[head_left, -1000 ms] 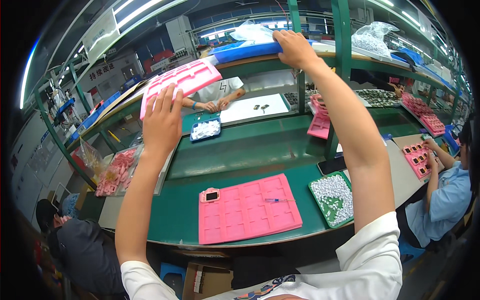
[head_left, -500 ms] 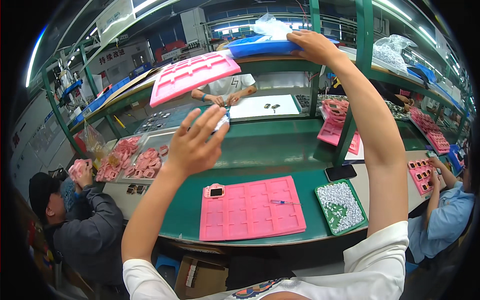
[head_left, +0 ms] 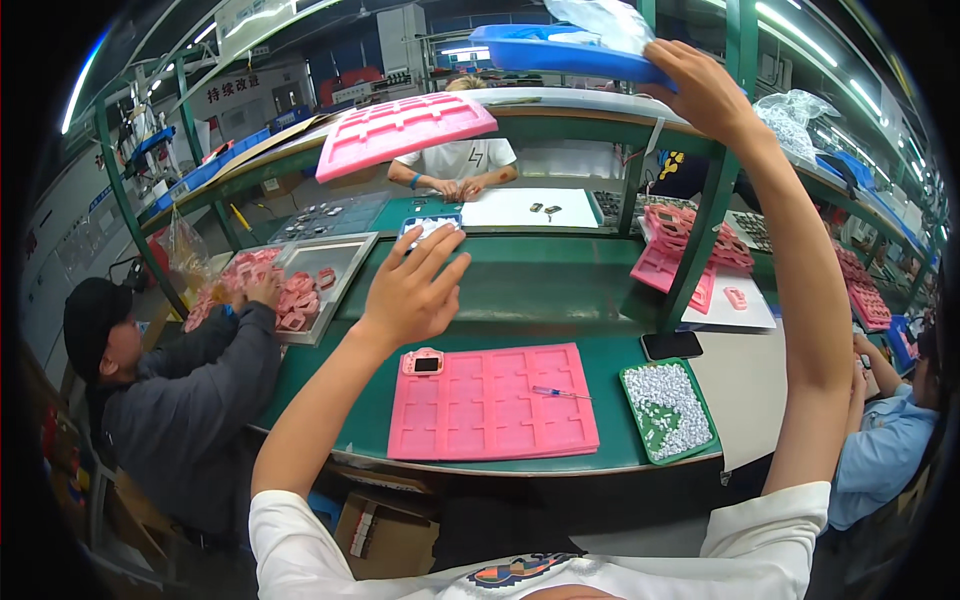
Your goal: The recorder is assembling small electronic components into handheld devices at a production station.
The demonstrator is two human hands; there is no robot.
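Note:
My right hand (head_left: 700,95) is raised at the upper right, its fingers closed on the rim of a shallow blue tray (head_left: 570,58). Clear plastic bagging (head_left: 605,25) lies in that tray, which hangs above the shelf. My left hand (head_left: 420,285) is held over the bench, fingers stretched out and nothing in them. Its fingertips overlap a small blue tray of white parts (head_left: 432,224); whether they touch it I cannot tell. Below, a pink compartment tray (head_left: 490,405) lies on the green bench, with one pink watch-like piece (head_left: 424,362) at its far left corner and a thin blue screwdriver-like tool (head_left: 560,392) on it.
Another pink compartment tray (head_left: 400,130) juts from the overhead shelf (head_left: 560,115). Right of the bench tray are a green tray of small white parts (head_left: 665,410) and a dark phone (head_left: 672,346). A green post (head_left: 705,235) rises nearby. People work left, right and opposite.
My right hand has lifted the blue tray off the shelf and shifted it rightward. My left hand is slightly lower. The person at left has lowered their hands to the pink pieces.

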